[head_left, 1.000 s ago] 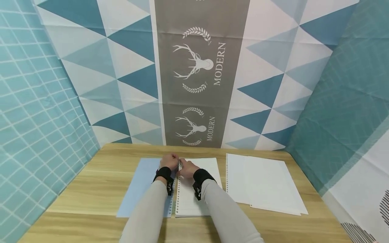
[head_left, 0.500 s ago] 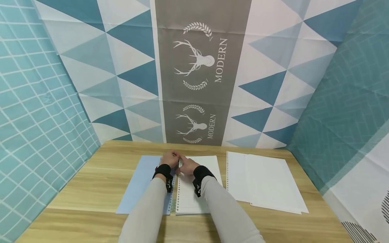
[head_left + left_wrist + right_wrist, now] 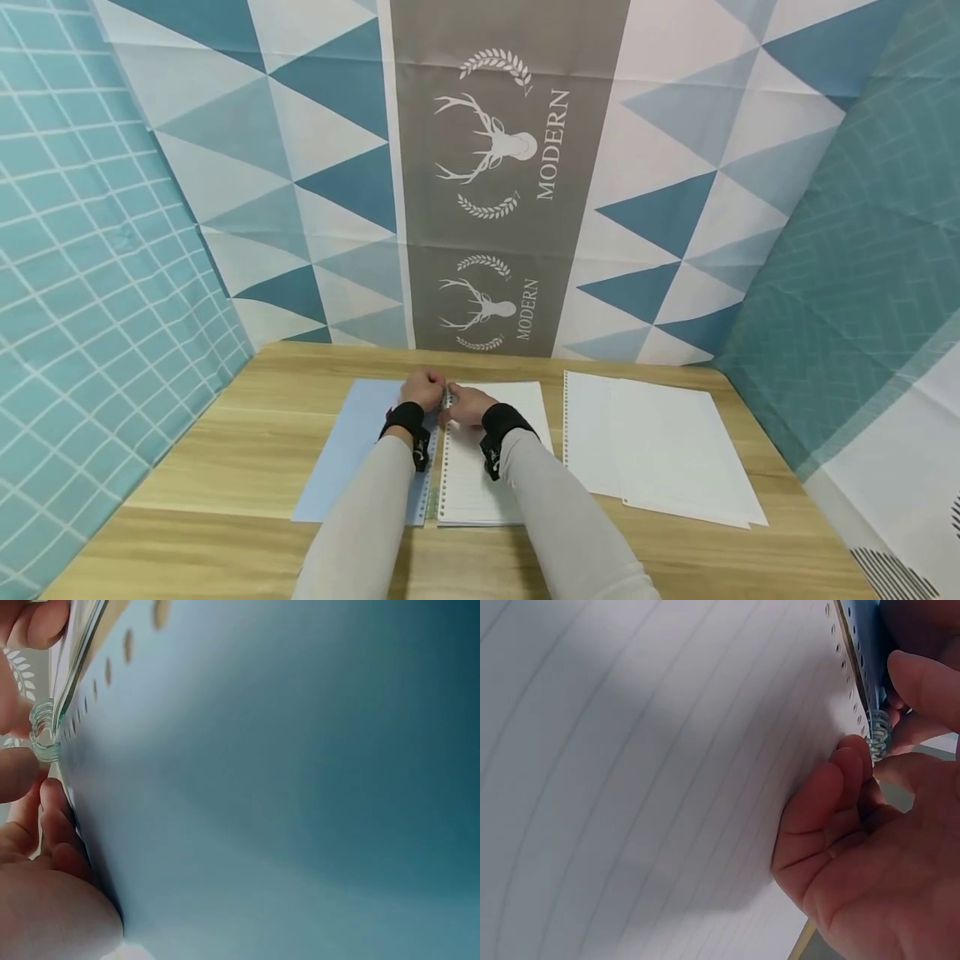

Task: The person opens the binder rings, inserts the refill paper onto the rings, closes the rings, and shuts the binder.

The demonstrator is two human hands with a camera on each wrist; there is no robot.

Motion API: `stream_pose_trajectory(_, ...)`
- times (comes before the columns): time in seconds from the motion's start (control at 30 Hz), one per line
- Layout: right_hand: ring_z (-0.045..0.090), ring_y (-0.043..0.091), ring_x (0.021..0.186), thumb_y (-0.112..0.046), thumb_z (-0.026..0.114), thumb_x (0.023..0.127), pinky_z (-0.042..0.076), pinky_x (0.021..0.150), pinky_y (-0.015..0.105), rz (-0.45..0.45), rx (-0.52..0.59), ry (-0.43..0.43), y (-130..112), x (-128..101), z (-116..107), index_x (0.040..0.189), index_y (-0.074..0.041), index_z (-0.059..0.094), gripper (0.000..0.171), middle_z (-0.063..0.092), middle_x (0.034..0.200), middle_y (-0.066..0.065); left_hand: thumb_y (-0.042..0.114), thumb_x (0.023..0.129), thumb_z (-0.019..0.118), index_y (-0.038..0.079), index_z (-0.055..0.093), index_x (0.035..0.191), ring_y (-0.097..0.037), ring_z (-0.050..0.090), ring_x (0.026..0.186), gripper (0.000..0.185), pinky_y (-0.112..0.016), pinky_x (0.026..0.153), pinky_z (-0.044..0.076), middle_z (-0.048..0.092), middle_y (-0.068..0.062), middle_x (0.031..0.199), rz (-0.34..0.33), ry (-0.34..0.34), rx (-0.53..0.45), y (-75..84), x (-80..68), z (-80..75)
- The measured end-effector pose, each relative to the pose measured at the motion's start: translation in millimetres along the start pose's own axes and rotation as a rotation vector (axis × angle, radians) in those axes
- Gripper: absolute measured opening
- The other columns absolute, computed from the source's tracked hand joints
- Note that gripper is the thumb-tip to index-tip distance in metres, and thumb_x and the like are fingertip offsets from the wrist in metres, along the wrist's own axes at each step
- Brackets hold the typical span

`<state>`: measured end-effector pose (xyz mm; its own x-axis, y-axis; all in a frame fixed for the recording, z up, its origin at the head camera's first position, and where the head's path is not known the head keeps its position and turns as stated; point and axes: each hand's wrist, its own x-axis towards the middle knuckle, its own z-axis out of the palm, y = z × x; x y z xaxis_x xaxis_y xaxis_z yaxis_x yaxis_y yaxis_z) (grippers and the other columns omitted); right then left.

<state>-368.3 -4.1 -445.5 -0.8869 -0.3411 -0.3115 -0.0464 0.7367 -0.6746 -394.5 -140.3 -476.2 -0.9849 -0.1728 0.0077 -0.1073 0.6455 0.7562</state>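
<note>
A pale blue cover [image 3: 337,475] with a punched edge lies left of a stack of lined loose-leaf paper [image 3: 480,492]. Between their punched edges runs a clear plastic ring binding [image 3: 880,735], also seen in the left wrist view as curved rings [image 3: 45,731]. At the far end of this binding my left hand [image 3: 423,389] pinches the rings from the blue cover's side, fingers curled. Just across from it, my right hand [image 3: 471,406] grips the same rings with thumb and fingers, its curled fingers resting on the lined page. The fingertips partly hide the rings.
Two overlapping loose punched sheets [image 3: 675,450] lie to the right on the wooden table [image 3: 210,467]. A patterned cloth [image 3: 510,208] hangs behind the table's far edge, with more cloth at both sides. Black bands [image 3: 405,417] circle both wrists.
The head view has tilted and shifted slightly. Both hands stay at the far end of the ring binding with only small finger movement; the papers lie as before.
</note>
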Motion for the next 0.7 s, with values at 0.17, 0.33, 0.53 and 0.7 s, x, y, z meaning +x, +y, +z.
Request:
stream_pose_trajectory(0.17,0.058,0.027,0.113,-0.027,0.073,0.091,0.052,0.085,0.038,-0.020,-0.027,0.013,-1,-7,1,0.161,-0.016,0.030,0.083,0.045,0.158,0.015,0.016,0.094,0.058,0.007,0.074,0.094,-0.029,0.063,0.088,0.018,-0.036,0.073,0.048,0.072,-0.012,0.103,0.004,-0.020,-0.005,0.9,-4.1,-1.9)
stream_pose_trajectory(0.33,0.050,0.032,0.138,-0.027,0.071,0.093,0.042,0.113,0.044,-0.051,-0.100,0.064,-3,-16,1,0.160,-0.012,0.032,0.079,0.045,0.156,0.022,0.021,0.095,0.061,0.007,0.074,0.103,-0.033,0.064,0.097,0.020,-0.044,0.086,0.052,0.072,-0.014,0.111,0.034,-0.042,0.023,1.3,-0.9,1.6)
stream_pose_trajectory(0.53,0.039,0.038,0.147,-0.031,0.069,0.094,0.036,0.118,0.051,-0.031,-0.119,0.075,-2,-22,8,0.161,-0.022,0.030,0.078,0.038,0.158,0.024,0.022,0.095,0.061,0.004,0.071,0.111,-0.035,0.064,0.104,0.025,-0.048,0.092,0.051,0.071,-0.017,0.118,0.072,-0.057,0.034,-4.5,3.1,-0.9)
stream_pose_trajectory(0.7,0.035,0.043,0.147,-0.037,0.069,0.096,0.035,0.117,0.058,-0.058,-0.097,0.074,6,-28,11,0.160,-0.030,0.034,0.073,0.035,0.157,0.027,0.012,0.095,0.053,-0.004,0.064,0.120,-0.036,0.063,0.106,0.032,-0.050,0.093,0.052,0.066,-0.023,0.121,0.130,-0.129,0.031,-2.8,-5.6,-9.8)
